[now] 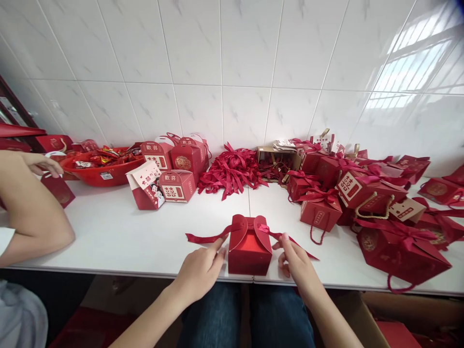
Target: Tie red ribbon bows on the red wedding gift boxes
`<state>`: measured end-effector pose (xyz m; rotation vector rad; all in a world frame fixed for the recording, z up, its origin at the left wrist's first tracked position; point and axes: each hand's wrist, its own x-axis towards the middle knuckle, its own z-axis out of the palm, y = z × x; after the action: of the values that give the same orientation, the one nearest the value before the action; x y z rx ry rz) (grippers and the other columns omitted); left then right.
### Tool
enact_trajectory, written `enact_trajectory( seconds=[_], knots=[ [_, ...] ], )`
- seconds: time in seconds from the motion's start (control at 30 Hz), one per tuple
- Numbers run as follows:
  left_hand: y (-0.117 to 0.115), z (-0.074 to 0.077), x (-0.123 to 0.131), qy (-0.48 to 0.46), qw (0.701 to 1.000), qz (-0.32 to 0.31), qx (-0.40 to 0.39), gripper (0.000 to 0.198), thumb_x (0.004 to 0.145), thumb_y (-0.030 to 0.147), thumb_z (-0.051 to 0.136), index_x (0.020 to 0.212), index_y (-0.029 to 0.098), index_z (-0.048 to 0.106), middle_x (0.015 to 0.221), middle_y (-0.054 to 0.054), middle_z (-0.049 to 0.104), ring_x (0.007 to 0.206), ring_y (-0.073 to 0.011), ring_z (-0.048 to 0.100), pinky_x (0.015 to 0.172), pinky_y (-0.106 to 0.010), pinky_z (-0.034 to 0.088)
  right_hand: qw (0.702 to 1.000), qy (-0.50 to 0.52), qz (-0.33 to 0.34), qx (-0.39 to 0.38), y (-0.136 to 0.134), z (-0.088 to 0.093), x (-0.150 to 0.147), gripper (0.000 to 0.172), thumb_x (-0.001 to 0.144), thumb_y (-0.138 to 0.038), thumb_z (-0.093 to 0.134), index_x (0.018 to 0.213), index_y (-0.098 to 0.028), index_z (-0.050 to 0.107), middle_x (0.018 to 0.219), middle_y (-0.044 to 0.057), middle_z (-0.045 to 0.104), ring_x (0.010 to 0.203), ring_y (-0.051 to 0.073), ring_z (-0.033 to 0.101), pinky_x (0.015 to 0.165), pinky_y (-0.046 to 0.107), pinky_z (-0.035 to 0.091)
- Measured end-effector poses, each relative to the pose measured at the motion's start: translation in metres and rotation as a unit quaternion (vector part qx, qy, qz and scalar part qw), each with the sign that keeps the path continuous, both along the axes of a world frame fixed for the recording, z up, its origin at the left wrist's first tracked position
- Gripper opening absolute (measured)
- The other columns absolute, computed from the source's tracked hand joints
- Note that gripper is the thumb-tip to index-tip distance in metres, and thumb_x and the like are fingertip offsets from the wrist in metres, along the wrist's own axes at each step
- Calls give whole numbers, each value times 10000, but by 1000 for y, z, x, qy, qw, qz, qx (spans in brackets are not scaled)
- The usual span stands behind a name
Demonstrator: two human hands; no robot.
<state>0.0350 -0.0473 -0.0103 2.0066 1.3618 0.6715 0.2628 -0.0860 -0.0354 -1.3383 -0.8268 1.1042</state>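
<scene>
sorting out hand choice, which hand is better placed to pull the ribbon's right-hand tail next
Probably the right hand: along the red ribbon, it is at that tail, whereas the left hand is by the other, across the red gift box.

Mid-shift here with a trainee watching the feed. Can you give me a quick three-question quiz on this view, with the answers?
1. What runs across the top of the red box that sits between the left hand and the right hand?

2. Which of these lies beyond that box, by the tiled wall?
a) a coil of wire
b) a pile of loose ribbons
c) a set of plates

3. True or false: the red basin stands to the left of that pile.

Key:
1. A dark red ribbon, with a loose end out to each side.
2. b
3. True.
</scene>
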Motion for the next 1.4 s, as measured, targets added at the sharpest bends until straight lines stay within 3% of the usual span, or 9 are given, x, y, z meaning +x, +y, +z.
enact_trajectory(
  seconds=[0.07, 0.17, 0.3, 0.43, 0.57, 0.73, 0.9, 1.13, 1.4],
  knots=[
    [8, -2, 4, -160, 983, 35, -87, 280, 826, 299, 498, 1079, 245, 603, 550, 40, 509, 538, -155, 504, 526, -236, 323, 973, 228, -12, -23, 7, -1, 0, 278, 833, -462, 574, 788, -189, 606, 722, 2, 619, 536, 110, 527, 452, 213, 381],
    [16, -4, 10, -441, 870, 61, -212, 187, 783, 249, 575, 967, 226, 604, 719, 21, 570, 586, -111, 530, 488, -197, 362, 889, 456, -32, -25, 17, 0, 2, 109, 862, -285, 585, 871, -183, 623, 810, -1, 650, 621, 94, 611, 505, 187, 464],
    [20, -1, 19, -655, 686, 118, -294, 127, 814, 240, 595, 930, 206, 632, 823, -21, 620, 651, -112, 596, 526, -201, 466, 846, 524, -101, -10, 24, 3, 2, 40, 852, -178, 599, 862, -189, 636, 718, -29, 646, 622, 91, 636, 478, 166, 478],
    [24, 4, 21, -709, 614, 191, -289, 141, 862, 192, 535, 930, 184, 658, 726, -23, 617, 588, -103, 598, 442, -171, 442, 848, 515, -123, 16, 22, 4, 3, 44, 839, -155, 612, 843, -163, 654, 660, -24, 627, 602, 68, 628, 510, 143, 502],
    [27, 10, 15, -714, 634, 215, -204, 112, 833, 156, 579, 885, 185, 674, 706, -2, 624, 606, -88, 602, 463, -163, 447, 891, 421, -147, 80, 19, 4, 10, 159, 720, -174, 734, 871, -165, 682, 665, -37, 631, 591, 49, 608, 578, 129, 525],
    [34, 32, 6, -666, 718, 192, -58, 85, 731, 216, 716, 806, 226, 676, 765, 55, 663, 645, -57, 579, 566, -166, 446, 947, 139, -205, 203, 19, 20, 23, 257, 741, -389, 705, 873, -168, 698, 880, 37, 699, 667, 104, 620, 652, 230, 538],
    [44, 71, 7, -597, 790, 125, 63, 112, 690, 304, 733, 740, 215, 686, 828, 13, 700, 750, -126, 607, 632, -237, 449, 923, -137, -227, 278, 21, 72, 33, 353, 768, -449, 653, 953, -150, 679, 965, 104, 700, 811, 210, 653, 683, 323, 532],
    [46, 134, 28, -524, 849, 13, 73, 169, 625, 242, 774, 763, 162, 717, 729, -2, 678, 667, -115, 585, 642, -241, 442, 910, -208, -94, 346, 28, 152, 21, 286, 790, -434, 629, 871, -164, 676, 748, 41, 676, 721, 184, 633, 618, 285, 499],
    [50, 164, 43, -454, 883, -98, 73, 187, 689, 271, 740, 835, 156, 720, 796, -29, 704, 768, -158, 627, 743, -286, 479, 919, -133, 44, 369, 44, 177, 9, 235, 772, -393, 657, 800, -161, 671, 707, 7, 652, 663, 126, 597, 624, 260, 490]
  ],
)
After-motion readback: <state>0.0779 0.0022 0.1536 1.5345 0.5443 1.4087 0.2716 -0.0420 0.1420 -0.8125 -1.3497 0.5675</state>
